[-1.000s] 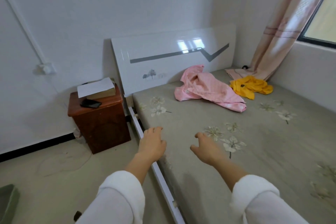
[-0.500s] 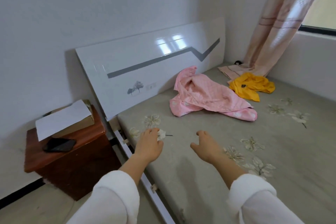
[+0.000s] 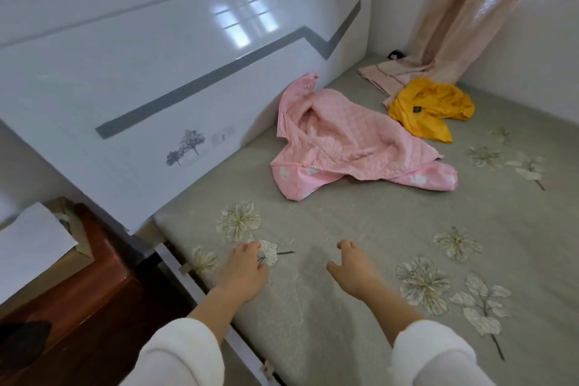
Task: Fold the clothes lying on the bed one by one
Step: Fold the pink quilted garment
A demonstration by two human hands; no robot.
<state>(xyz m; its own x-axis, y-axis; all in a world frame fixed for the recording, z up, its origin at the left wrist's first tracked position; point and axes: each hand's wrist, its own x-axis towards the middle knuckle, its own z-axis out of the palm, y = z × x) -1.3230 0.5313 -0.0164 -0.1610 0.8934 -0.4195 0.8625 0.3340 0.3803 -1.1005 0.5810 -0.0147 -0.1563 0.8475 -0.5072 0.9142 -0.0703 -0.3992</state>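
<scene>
A grey-green mattress (image 3: 344, 316) printed with pale flowers filled the room's corner, against a glossy white headboard (image 3: 156, 88). A crumpled pink quilted garment (image 3: 344, 144) lay by the headboard, and a yellow garment (image 3: 429, 110) lay beyond it at the curtain (image 3: 463, 19) hem. The left hand (image 3: 242, 273) and right hand (image 3: 354, 273) hung over the near edge, fingers loosely curled and holding nothing. A wooden nightstand (image 3: 94, 301) stood to the left.

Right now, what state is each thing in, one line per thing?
pink garment: unfolded, crumpled on the bed by the headboard.
yellow garment: unfolded, bunched up on the bed.
left hand: empty, fingers relaxed.
right hand: empty, fingers relaxed.
curtain: hanging, hem resting on the bed.
</scene>
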